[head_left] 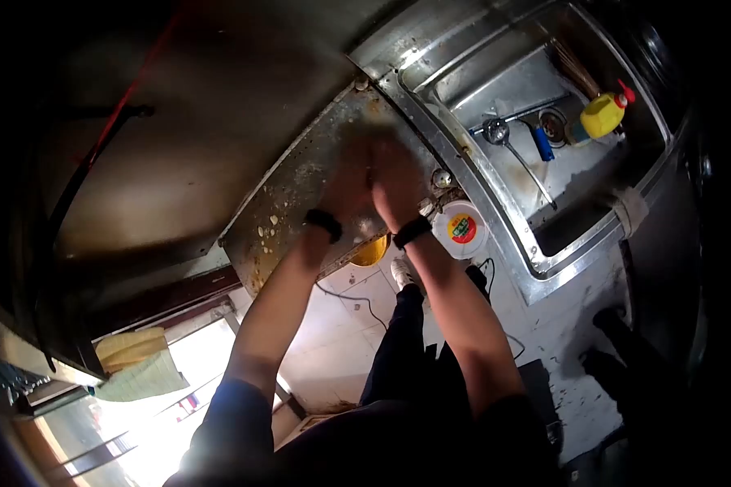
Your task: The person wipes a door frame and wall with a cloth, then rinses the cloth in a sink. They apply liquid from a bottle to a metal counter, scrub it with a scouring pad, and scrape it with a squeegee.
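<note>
Fingers of the left hand (351, 180) and right hand (396, 185) blurred in shadow; from my remote seat, I could not tell their spread or whether they gripped anything. The stained metal panel (288, 191) lay beneath them, contact unclear, neither hand plainly nearer. Its long axis ran near left to far right, pointing toward the sink (544, 280).

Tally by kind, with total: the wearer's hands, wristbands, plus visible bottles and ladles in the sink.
Bare hands, left hand and right hand: 2
Black wristbands, left wristband and right wristband: 2
Yellow plastic bottle with red top: 1
Long-handled metal ladle: 1
Total: 6
</note>
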Action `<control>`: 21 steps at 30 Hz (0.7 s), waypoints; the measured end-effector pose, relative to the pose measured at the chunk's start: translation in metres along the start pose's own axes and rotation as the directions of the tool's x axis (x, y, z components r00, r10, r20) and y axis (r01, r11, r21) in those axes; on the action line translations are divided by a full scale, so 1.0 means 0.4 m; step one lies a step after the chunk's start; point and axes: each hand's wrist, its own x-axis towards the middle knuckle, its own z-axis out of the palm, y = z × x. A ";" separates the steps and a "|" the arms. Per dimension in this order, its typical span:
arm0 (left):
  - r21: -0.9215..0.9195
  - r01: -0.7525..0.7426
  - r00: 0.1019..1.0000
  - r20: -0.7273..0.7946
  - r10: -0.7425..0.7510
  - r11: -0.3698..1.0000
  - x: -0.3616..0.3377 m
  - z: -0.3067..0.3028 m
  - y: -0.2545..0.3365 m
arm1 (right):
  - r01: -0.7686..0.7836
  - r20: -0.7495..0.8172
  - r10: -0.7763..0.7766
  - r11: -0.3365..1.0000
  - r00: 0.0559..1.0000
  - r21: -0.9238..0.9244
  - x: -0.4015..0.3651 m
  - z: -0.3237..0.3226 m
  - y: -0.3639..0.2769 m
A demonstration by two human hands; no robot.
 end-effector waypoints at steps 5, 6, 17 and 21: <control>0.195 -0.072 0.994 -0.068 0.087 0.978 -0.200 -0.092 -0.141 | 0.069 0.044 -0.078 0.983 0.996 0.171 -0.102 0.166 -0.154; 0.183 0.037 0.999 -0.042 -0.030 0.982 -0.258 -0.115 -0.141 | 0.104 0.083 -0.127 0.966 0.988 0.236 -0.137 0.177 -0.184; 0.363 -0.049 0.999 0.028 0.041 0.930 -0.228 -0.014 -0.096 | 0.014 -0.007 -0.013 0.973 1.000 0.230 -0.169 -0.004 -0.107; 0.361 0.148 0.986 0.016 -0.165 0.921 -0.098 -0.091 -0.094 | 0.071 -0.087 -0.063 0.994 0.994 0.087 -0.145 -0.113 -0.070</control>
